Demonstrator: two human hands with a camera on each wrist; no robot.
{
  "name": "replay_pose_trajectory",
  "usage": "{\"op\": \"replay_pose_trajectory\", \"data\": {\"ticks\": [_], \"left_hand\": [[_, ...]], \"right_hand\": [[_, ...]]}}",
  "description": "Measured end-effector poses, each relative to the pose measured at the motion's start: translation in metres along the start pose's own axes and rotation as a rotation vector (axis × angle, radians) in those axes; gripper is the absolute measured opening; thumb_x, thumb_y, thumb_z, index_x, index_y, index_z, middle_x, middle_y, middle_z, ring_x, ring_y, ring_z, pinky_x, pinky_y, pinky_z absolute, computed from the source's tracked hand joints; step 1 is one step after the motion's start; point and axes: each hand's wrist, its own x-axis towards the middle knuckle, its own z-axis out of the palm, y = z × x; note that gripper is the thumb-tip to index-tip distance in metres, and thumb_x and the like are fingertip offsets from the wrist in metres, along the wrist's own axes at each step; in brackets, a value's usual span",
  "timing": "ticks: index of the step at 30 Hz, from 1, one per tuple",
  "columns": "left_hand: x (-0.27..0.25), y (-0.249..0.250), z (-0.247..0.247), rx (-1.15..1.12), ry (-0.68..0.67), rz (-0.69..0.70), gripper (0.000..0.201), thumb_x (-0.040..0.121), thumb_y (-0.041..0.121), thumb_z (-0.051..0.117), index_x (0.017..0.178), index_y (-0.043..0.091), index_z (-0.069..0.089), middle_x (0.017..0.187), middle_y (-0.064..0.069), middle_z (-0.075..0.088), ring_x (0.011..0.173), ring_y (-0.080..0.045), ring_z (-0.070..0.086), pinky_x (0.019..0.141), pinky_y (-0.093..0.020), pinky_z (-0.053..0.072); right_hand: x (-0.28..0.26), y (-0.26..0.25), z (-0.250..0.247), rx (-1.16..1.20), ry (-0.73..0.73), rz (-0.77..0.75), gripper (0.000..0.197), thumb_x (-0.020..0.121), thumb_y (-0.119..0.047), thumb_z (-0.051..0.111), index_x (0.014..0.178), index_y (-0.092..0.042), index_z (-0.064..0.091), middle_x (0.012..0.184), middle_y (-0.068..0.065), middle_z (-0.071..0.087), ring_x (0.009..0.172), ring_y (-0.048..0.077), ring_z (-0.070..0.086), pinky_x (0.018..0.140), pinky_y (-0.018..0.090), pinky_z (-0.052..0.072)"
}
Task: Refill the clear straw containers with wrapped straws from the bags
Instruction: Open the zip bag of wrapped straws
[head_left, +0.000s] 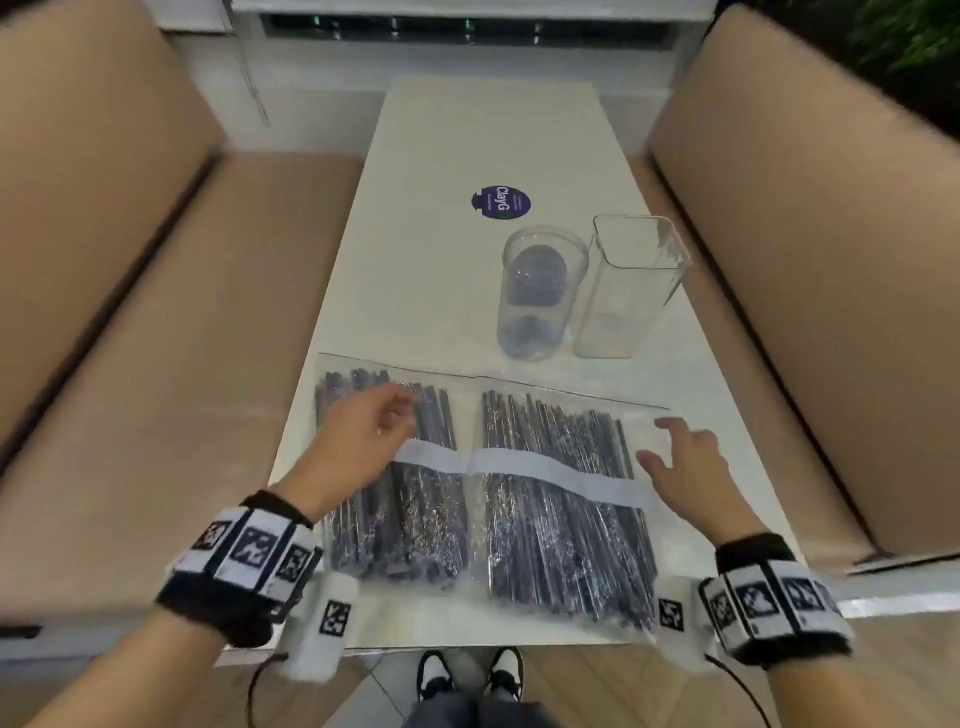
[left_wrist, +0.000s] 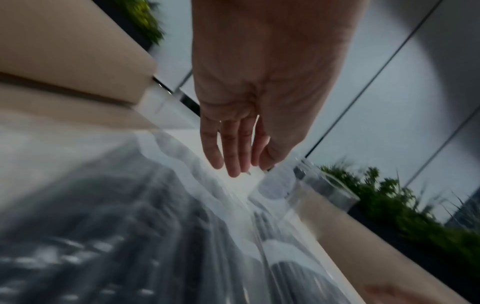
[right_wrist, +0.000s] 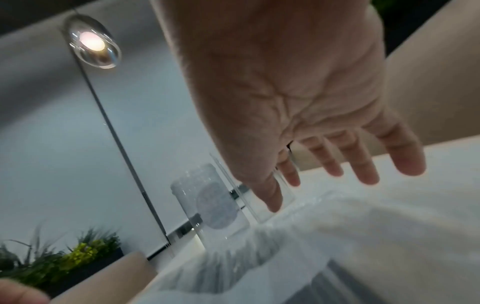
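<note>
Two open hands above two bags of straws on a white table.

From the head view, two clear crinkly plastic bags of dark wrapped straws, the left bag (head_left: 395, 483) and the right bag (head_left: 561, 499), lie side by side on the glossy white table (head_left: 467, 135), and beyond them stand a round clear container (head_left: 540, 296) and a square clear container (head_left: 628, 291), both upright, flanked by tan padded benches (head_left: 130, 312). The left hand (head_left: 358, 441) hangs over the left bag, fingers loose. The right hand (head_left: 685, 457) is spread at the right bag's edge; contact is unclear. The left wrist view, blurred, shows straight fingers (left_wrist: 233, 148) holding nothing. The right wrist view shows splayed fingers (right_wrist: 363, 162), empty, partly hiding the square container.
</note>
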Motion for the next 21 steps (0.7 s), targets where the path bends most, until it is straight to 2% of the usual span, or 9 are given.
{"op": "replay_pose_trajectory", "data": {"ticks": [2,6,8,10,12,14,17,19,21], "left_hand": [[0.015,0.015,0.021,0.046,-0.107,0.002,0.030,0.097,0.017,0.054,0.127,0.011,0.058,0.115,-0.002,0.065,0.096,-0.013,0.060,0.090,-0.028,0.051],[0.043,0.029,0.065,0.049,-0.266,-0.105,0.047,0.099,0.030,0.051,0.139,0.007,0.044,0.126,-0.011,0.063,0.088,-0.015,0.059,0.077,-0.023,0.046],[0.049,0.032,0.077,0.011,-0.277,-0.135,0.055,0.098,0.035,0.052,0.142,0.005,0.037,0.114,-0.007,0.064,0.078,-0.012,0.058,0.069,-0.021,0.046],[0.049,0.040,0.081,-0.057,-0.260,-0.150,0.065,0.096,0.037,0.055,0.147,0.004,0.029,0.093,0.003,0.059,0.070,-0.006,0.052,0.062,-0.017,0.043],[0.047,0.047,0.080,-0.152,-0.219,-0.153,0.072,0.093,0.036,0.062,0.147,0.005,0.027,0.099,0.006,0.057,0.076,-0.007,0.051,0.071,-0.018,0.043],[0.042,0.056,0.070,-0.237,-0.168,-0.148,0.072,0.090,0.032,0.067,0.146,0.008,0.029,0.106,0.009,0.054,0.086,-0.009,0.052,0.078,-0.020,0.042],[0.036,0.070,0.041,-0.368,-0.047,-0.111,0.070,0.090,0.021,0.067,0.149,0.014,0.029,0.101,0.008,0.058,0.083,-0.012,0.062,0.067,-0.020,0.049],[0.034,0.080,0.009,-0.441,0.050,-0.045,0.068,0.091,0.018,0.066,0.149,0.022,0.031,0.097,0.006,0.059,0.080,-0.015,0.064,0.069,-0.024,0.053],[0.033,0.093,-0.032,-0.476,0.112,0.074,0.067,0.087,0.020,0.068,0.146,0.029,0.038,0.089,0.007,0.058,0.086,-0.016,0.064,0.082,-0.034,0.053]], "right_hand": [[0.008,-0.013,0.010,0.101,0.006,0.101,0.058,0.098,-0.035,0.052,0.147,-0.015,0.030,0.143,0.025,0.031,0.123,0.048,0.044,0.105,0.054,0.037],[0.014,-0.032,0.024,0.185,0.032,0.155,0.063,0.097,-0.028,0.056,0.149,-0.010,0.025,0.145,0.028,0.027,0.129,0.047,0.037,0.103,0.046,0.035],[0.015,-0.032,0.025,0.309,0.053,0.146,0.063,0.096,-0.014,0.058,0.149,-0.006,0.025,0.145,0.028,0.026,0.125,0.045,0.042,0.094,0.036,0.038],[0.014,-0.031,0.024,0.392,0.062,0.134,0.062,0.094,-0.004,0.057,0.148,-0.006,0.027,0.143,0.029,0.034,0.123,0.040,0.046,0.084,0.028,0.034],[0.008,-0.032,0.019,0.438,0.096,0.084,0.061,0.091,-0.001,0.059,0.146,-0.009,0.032,0.136,0.026,0.048,0.121,0.035,0.050,0.084,0.026,0.034],[-0.002,-0.037,0.004,0.489,0.146,0.019,0.058,0.089,-0.002,0.061,0.142,-0.013,0.039,0.127,0.019,0.056,0.108,0.031,0.057,0.080,0.026,0.038],[-0.025,-0.045,-0.037,0.489,0.162,-0.198,0.052,0.088,-0.005,0.066,0.134,-0.021,0.047,0.109,0.009,0.065,0.079,0.025,0.068,0.068,0.031,0.048],[-0.041,-0.047,-0.079,0.420,0.223,-0.343,0.042,0.088,-0.011,0.069,0.125,-0.026,0.056,0.095,0.002,0.072,0.073,0.018,0.070,0.074,0.030,0.052],[-0.046,-0.049,-0.128,0.375,0.375,-0.412,0.027,0.090,-0.022,0.067,0.113,-0.035,0.063,0.085,-0.007,0.075,0.078,0.012,0.069,0.080,0.024,0.052]]}}
